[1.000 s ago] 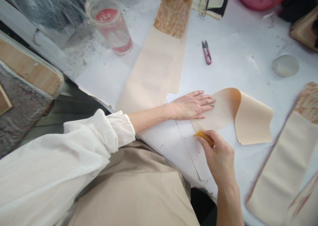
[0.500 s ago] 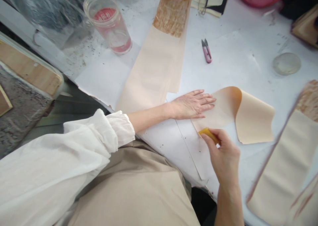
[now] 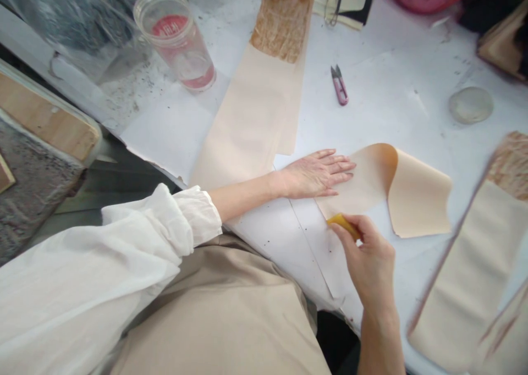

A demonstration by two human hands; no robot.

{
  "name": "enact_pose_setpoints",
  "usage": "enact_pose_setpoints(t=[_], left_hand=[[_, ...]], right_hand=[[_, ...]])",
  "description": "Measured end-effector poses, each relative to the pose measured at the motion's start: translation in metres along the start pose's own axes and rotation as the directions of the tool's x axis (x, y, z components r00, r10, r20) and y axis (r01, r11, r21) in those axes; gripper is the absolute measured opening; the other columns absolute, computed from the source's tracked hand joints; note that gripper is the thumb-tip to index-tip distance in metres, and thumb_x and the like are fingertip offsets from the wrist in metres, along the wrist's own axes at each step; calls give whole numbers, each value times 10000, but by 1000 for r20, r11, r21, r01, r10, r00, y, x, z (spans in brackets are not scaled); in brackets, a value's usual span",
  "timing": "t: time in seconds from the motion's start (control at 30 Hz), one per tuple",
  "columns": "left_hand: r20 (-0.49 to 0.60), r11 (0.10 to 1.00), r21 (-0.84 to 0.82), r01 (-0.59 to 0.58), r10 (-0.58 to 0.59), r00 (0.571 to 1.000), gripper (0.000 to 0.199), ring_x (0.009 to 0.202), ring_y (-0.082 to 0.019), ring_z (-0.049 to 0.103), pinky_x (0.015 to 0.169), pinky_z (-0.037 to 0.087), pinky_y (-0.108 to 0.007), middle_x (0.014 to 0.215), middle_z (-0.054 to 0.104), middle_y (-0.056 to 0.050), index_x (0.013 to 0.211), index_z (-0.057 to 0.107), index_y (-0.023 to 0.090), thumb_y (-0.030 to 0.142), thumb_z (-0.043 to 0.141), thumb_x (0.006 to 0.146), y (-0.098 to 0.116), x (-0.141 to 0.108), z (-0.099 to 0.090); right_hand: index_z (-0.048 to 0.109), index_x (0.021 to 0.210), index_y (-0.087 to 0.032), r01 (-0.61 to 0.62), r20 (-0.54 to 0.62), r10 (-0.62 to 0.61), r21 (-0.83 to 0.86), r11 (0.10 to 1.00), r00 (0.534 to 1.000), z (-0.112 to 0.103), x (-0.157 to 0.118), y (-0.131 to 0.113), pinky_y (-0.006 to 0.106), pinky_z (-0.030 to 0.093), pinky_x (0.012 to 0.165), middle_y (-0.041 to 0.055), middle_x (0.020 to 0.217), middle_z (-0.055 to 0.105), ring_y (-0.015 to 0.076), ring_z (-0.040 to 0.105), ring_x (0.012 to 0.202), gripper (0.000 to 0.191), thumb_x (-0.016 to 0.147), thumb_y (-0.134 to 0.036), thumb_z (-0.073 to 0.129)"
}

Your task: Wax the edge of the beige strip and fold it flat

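My left hand (image 3: 315, 174) lies flat, fingers stretched out, on a beige leather-like strip (image 3: 421, 196). The strip's far right part curls up and folds over on itself. Between the thumb and fingers of my right hand (image 3: 369, 254) is a small yellow block (image 3: 344, 226), its exact kind unclear. Its tip touches the near edge of the strip, just below my left hand. Under my left forearm runs a stack of longer beige pieces (image 3: 251, 105), brown and streaked at the far end (image 3: 282, 23).
Purple-handled thread snips (image 3: 340, 86) lie beyond my hands on the white table (image 3: 388, 100). A clear cup (image 3: 177, 39) stands at the upper left, a round clear disc (image 3: 471, 105) at the right. More beige pieces (image 3: 466, 270) lie along the right side.
The whole view has shifted slightly to the left. Both hands, the yellow block and the curled strip keep practically the same places relative to one another.
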State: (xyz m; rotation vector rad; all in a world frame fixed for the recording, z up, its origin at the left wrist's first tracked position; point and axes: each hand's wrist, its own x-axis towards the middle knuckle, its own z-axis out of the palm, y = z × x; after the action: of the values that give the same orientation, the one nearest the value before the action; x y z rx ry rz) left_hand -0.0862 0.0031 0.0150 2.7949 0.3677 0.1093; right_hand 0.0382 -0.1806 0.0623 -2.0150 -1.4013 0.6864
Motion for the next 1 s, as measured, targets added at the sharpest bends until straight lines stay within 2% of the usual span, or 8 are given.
enact_pose_setpoints(t=[0.1,0.27,0.37,0.47,0.6,0.7,0.87,1.0], left_hand=[[-15,1000,9,-6,6,1000,519,1485,-228,319,1259,187,-443,1585,375,-81,1445,471,157,413,446,995,0,-1,0],[-5,1000,26,-2,2,1000,512,1485,-225,318,1258,191,-441,1584,380,-73,1443,474,167,426,420,1004,0,-1,-1],[-1,1000,25,0,0,1000,513,1487,-225,313,1262,184,-440,1589,371,-70,1446,470,168,422,420,1003,0,0,0],[-5,1000,10,3,-3,1000,510,1483,-227,321,1261,192,-443,1584,379,-74,1440,479,163,412,430,997,-1,1,1],[-6,1000,2,-2,2,1000,505,1485,-236,319,1259,194,-453,1582,383,-76,1435,487,161,399,435,992,0,0,1],[-3,1000,6,2,-2,1000,507,1485,-242,316,1260,192,-461,1582,382,-77,1432,491,156,393,452,985,0,0,-1],[-15,1000,12,-8,8,1000,507,1479,-231,331,1256,213,-455,1571,401,-82,1431,495,165,401,450,984,-1,0,1],[-17,1000,8,-7,7,1000,500,1479,-233,333,1258,210,-454,1571,400,-79,1421,503,162,397,459,982,-1,1,2]], right_hand=[[657,1007,-223,16,-165,-18,-14,1000,986,-5,3,4,332,515,743,26,928,705,214,666,811,172,911,-363,681],[630,970,-219,187,-19,-188,-62,980,982,12,13,3,340,495,723,32,896,654,205,613,794,90,980,-277,561],[616,954,-221,184,39,-181,-85,979,983,13,5,6,339,481,717,34,883,633,208,595,803,106,994,-261,526],[618,951,-225,128,77,-122,-77,989,990,2,-12,9,319,482,697,24,875,645,196,602,763,94,989,-275,547],[639,993,-234,47,-40,-49,-48,998,998,-9,-19,6,287,487,671,6,890,681,183,624,736,84,946,-301,656],[637,1021,-228,116,-111,-118,-21,993,987,-1,-5,2,297,492,720,17,928,674,190,628,799,77,952,-259,651],[611,957,-212,240,30,-238,-98,966,971,13,9,3,342,470,723,36,870,619,213,580,805,98,1002,-220,524],[612,963,-222,212,112,-202,-87,973,973,0,-9,8,339,474,708,32,871,627,207,586,782,112,1009,-240,512]])
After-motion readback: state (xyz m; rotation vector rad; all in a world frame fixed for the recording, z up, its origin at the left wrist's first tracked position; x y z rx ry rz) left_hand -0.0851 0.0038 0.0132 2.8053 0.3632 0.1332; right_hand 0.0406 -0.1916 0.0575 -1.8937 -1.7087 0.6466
